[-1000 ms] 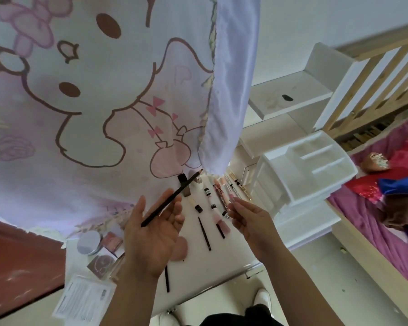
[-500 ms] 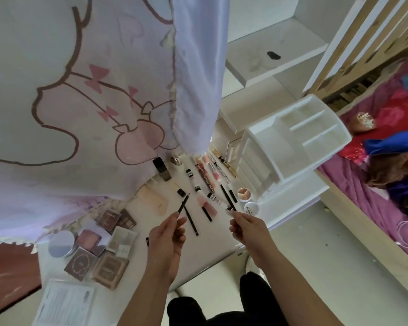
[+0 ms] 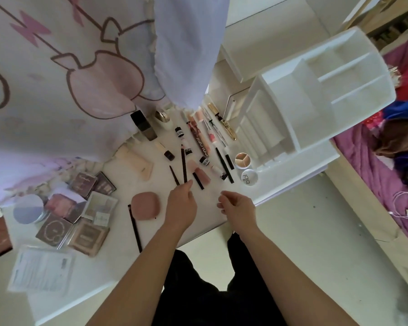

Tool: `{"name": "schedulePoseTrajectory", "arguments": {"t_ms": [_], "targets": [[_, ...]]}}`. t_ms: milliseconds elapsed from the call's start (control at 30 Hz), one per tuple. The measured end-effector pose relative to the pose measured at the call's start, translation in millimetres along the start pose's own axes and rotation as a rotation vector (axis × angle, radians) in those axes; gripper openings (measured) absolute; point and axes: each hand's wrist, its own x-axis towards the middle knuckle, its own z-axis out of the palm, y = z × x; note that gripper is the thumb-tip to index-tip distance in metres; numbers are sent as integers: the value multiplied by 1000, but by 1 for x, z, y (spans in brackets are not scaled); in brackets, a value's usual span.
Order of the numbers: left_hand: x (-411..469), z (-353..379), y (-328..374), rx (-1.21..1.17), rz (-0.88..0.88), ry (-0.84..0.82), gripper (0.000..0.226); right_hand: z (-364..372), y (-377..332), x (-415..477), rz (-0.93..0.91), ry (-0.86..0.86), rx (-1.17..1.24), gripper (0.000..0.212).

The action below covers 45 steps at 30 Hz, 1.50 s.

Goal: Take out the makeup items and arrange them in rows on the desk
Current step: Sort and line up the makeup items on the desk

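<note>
**Left hand pinches a dark pencil at the rows**

On my feed the left hand (image 3: pixel 180 205) pinches the near end of a dark pencil (image 3: pixel 183 161) between thumb and fingertips (image 3: pixel 188 184). The pencil points away into the rows of tubes and pens (image 3: pixel 204 142) on the white desk (image 3: pixel 198 222), just beside a shorter thin pencil (image 3: pixel 174 175). I cannot tell whether it touches the surface. The right hand (image 3: pixel 237 204) hovers near, fingers loosely curled round nothing. Palettes (image 3: pixel 80 208) sit stacked far left, and a white organizer (image 3: pixel 316 90) stands at right.

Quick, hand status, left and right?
Left hand: pinching the end of a dark pencil.
Right hand: open, loosely curled, holding nothing.
</note>
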Motion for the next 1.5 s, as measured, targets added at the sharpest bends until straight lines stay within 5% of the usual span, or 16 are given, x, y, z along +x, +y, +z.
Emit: {"name": "schedulePoseTrajectory", "arguments": {"t_ms": [300,1067,1267,1500], "targets": [[17,11,-7,73,-51,-20,37,5,3,18,-163,-12,-556,22],[12,-1,-36,13,-192,39,27,37,-4,14,-236,-95,-705,25],[-11,-15,-44,220,-120,96,25,35,4,4,-207,-114,-737,32],[-36,-41,-68,151,-83,203,18,44,-24,-4,-416,-94,-705,28]]}}
